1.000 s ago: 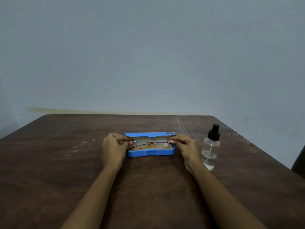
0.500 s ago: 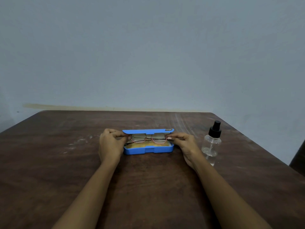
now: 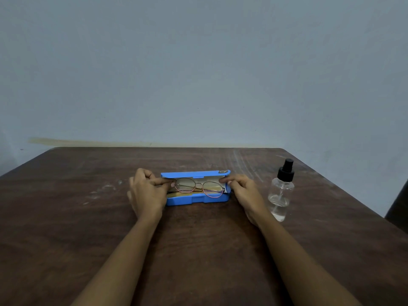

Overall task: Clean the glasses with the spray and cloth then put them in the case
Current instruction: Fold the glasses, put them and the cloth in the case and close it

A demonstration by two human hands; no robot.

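A blue glasses case [image 3: 187, 200] lies open in the middle of the table, its lid raised at the back. Thin round-rimmed glasses [image 3: 198, 188] rest tilted inside it, the right lens lower, over a yellowish lining or cloth. My left hand [image 3: 148, 191] pinches the left end of the frame. My right hand [image 3: 242, 191] sits at the case's right end with a finger stretched toward the lid's corner; the glasses look free of it. A clear spray bottle [image 3: 281, 191] with a black nozzle stands right of my right hand.
The brown wooden table [image 3: 88, 217] shows pale scuff marks at left and back right. A grey wall rises behind the far edge. A dark object [image 3: 399, 204] shows past the table's right edge.
The glasses have gone down from in front of the lid into the case, right side lower. My right hand has left the frame's right end and moved to the case's end.
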